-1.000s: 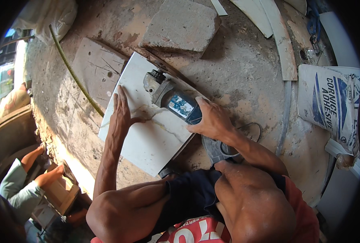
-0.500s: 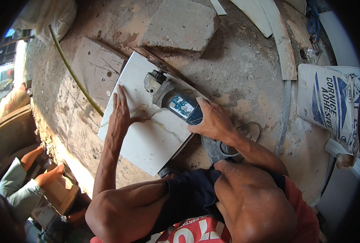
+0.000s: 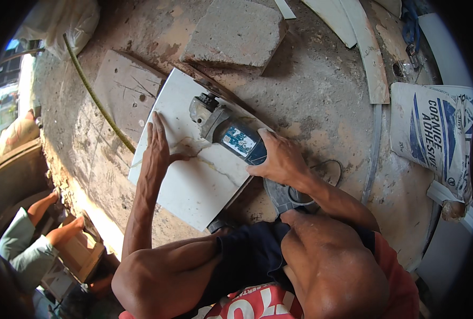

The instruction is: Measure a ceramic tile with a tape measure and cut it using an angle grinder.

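Note:
A blue and grey angle grinder (image 3: pixel 231 134) lies on a white marbled tile (image 3: pixel 191 183), its metal head pointing to the far left. My right hand (image 3: pixel 281 159) is wrapped round the rear end of the grinder's body, thumb on the near side. At the tile's left edge, my left hand (image 3: pixel 157 141) presses flat with fingers stretched out and the thumb apart. The tile lies at a slant in front of my knees. Whether a disc is fitted under the grinder's head cannot be seen.
A concrete slab (image 3: pixel 236 34) lies beyond the tile, and a flat grey board (image 3: pixel 124 80) to its far left. A hose (image 3: pixel 95 98) curves along the left. A white and blue bag (image 3: pixel 433 127) stands at the right. Another person's legs (image 3: pixel 39 234) show at the lower left.

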### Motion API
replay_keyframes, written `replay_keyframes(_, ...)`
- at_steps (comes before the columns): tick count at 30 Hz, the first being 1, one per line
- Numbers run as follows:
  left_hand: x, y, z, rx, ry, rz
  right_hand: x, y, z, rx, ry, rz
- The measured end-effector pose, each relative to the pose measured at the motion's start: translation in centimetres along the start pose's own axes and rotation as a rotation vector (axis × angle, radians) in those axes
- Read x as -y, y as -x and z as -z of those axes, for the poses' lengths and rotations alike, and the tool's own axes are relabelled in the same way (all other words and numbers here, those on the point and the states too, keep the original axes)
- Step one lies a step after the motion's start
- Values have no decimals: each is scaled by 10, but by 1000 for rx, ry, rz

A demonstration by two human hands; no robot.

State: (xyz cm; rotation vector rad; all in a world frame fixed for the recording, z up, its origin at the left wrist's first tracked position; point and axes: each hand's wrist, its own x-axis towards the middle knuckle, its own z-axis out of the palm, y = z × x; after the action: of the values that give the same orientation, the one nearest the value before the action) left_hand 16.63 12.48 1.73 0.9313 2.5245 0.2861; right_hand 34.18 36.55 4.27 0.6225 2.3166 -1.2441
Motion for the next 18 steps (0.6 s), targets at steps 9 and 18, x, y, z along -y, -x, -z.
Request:
replay_keyframes(9, 3, 0, -3, -8, -8, -22, 0, 2, 2, 14, -3, -5)
replay_keyframes(18, -4, 0, 2, 9, -34, 14, -5, 3, -1, 9, 6, 6)
